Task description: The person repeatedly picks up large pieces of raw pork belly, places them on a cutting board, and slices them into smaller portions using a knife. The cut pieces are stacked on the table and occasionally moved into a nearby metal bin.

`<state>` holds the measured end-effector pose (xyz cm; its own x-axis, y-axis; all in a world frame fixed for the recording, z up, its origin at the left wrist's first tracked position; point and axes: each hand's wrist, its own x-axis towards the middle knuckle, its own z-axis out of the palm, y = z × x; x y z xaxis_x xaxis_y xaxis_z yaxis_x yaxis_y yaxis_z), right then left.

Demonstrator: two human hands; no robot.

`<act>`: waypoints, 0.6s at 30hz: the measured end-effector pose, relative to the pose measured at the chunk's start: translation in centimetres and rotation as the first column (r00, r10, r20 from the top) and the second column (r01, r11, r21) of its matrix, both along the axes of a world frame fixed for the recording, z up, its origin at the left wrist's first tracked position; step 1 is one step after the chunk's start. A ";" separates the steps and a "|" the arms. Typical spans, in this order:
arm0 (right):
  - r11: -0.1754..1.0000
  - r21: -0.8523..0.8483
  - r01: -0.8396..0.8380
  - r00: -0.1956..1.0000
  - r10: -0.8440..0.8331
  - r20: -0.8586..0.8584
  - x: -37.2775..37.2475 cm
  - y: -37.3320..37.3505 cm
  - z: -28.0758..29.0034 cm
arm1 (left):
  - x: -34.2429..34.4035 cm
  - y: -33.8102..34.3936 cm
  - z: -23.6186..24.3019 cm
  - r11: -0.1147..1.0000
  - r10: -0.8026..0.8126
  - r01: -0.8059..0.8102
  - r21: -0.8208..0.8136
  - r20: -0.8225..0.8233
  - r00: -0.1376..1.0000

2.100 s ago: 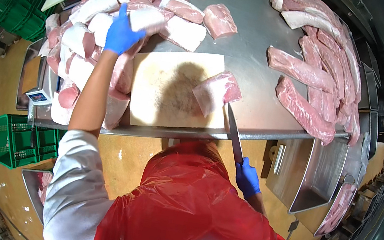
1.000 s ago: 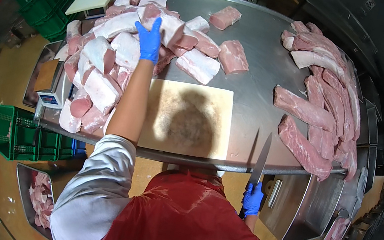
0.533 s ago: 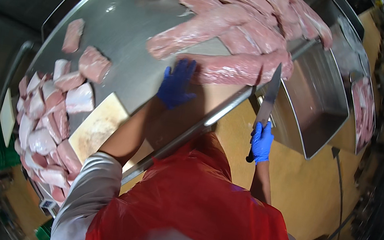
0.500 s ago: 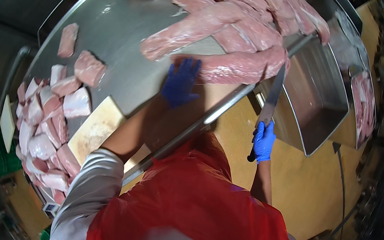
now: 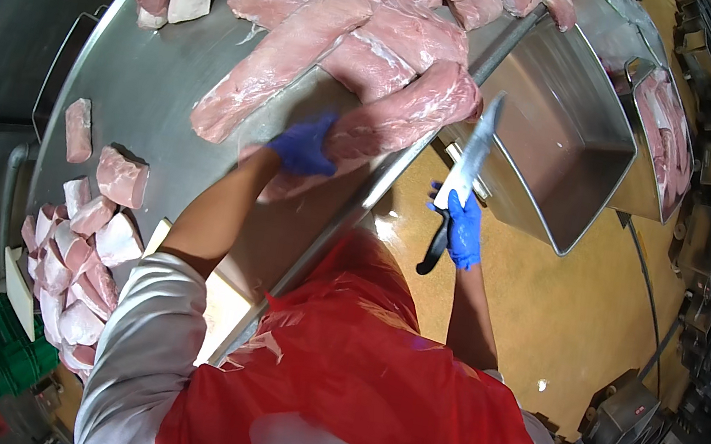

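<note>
My left hand (image 5: 304,145), in a blue glove, is closed over the left part of a long pork loin (image 5: 405,116) at the table's near edge. Its fingers are slightly blurred and partly in shadow. The meat shows on both sides of that hand. A long knife (image 5: 476,153) with a black handle is in my right hand (image 5: 465,228), also blue-gloved. The blade points up and away, beside the right end of the loin and past the table edge. More long loins (image 5: 348,35) lie piled behind, at the far side of the metal table (image 5: 164,80).
Short cut meat pieces (image 5: 79,262) are heaped at the left. A white cutting board (image 5: 220,312) lies partly under my left arm. To the right stand a deep metal bin (image 5: 563,143) and another container holding meat (image 5: 666,141). A green crate (image 5: 5,348) is at lower left.
The view has shifted, so the table's contents sit further left. My left hand has gone from spread fingers to closing over the loin. The knife has moved slightly away from the loin's end.
</note>
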<state>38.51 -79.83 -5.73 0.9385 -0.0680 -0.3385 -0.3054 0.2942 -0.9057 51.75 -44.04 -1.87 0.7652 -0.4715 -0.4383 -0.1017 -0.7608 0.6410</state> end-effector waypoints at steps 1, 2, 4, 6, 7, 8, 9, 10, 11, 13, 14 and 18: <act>0.993 0.120 0.007 1.000 -0.007 0.001 0.8 2.0 1.2 | -1.4 0.5 0.5 1.000 0.004 -0.007 -0.029 -0.111 0.994; 0.982 0.176 -0.066 0.998 0.062 0.029 1.4 3.5 0.7 | -3.0 1.5 0.7 0.989 -0.008 -0.024 -0.143 -0.217 0.976; 0.947 0.227 -0.227 0.974 0.225 0.037 2.1 6.9 0.1 | -7.4 4.2 1.1 0.929 -0.046 -0.116 -0.351 -0.421 0.906; 0.908 0.150 -0.391 0.917 0.397 -0.016 1.5 10.0 1.0 | -12.9 6.4 2.9 0.831 -0.001 -0.293 -0.474 -0.527 0.850; 0.854 0.107 -0.509 0.859 0.513 -0.005 0.8 11.9 2.0 | -15.8 7.8 3.6 0.756 0.025 -0.393 -0.524 -0.577 0.817; 0.866 0.195 -0.462 0.882 0.472 -0.006 -1.0 14.2 3.0 | -18.6 9.5 3.2 0.772 0.112 -0.443 -0.456 -0.588 0.801; 0.867 0.279 -0.413 0.901 0.433 -0.011 -3.0 16.8 4.4 | -21.6 11.8 2.6 0.779 0.202 -0.494 -0.387 -0.590 0.781; 0.845 0.246 -0.475 0.875 0.484 0.028 -4.8 18.7 4.6 | -24.9 13.9 2.5 0.768 0.301 -0.557 -0.315 -0.591 0.749; 0.806 0.200 -0.558 0.826 0.562 0.041 -6.0 20.4 4.9 | -27.8 16.1 2.4 0.662 0.372 -0.667 -0.342 -0.622 0.689; 0.693 0.101 -0.714 0.700 0.711 0.067 -8.3 23.9 6.8 | -34.0 19.9 2.1 0.322 0.442 -0.806 -0.496 -0.674 0.591; 0.671 0.050 -0.740 0.670 0.728 0.142 -9.1 26.3 8.5 | -36.0 20.6 2.6 0.182 0.499 -0.868 -0.462 -0.717 0.486; 0.562 -0.048 -0.826 0.561 0.827 0.028 -12.9 34.5 7.6 | -45.2 29.0 3.5 -0.019 0.377 -0.942 -0.334 -0.875 0.303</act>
<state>25.60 -45.32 1.92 0.6014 0.7369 -0.3088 -0.3642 -0.0912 -0.9269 6.56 -15.07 1.62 0.7385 -0.1081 -0.6656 0.5947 0.5697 0.5673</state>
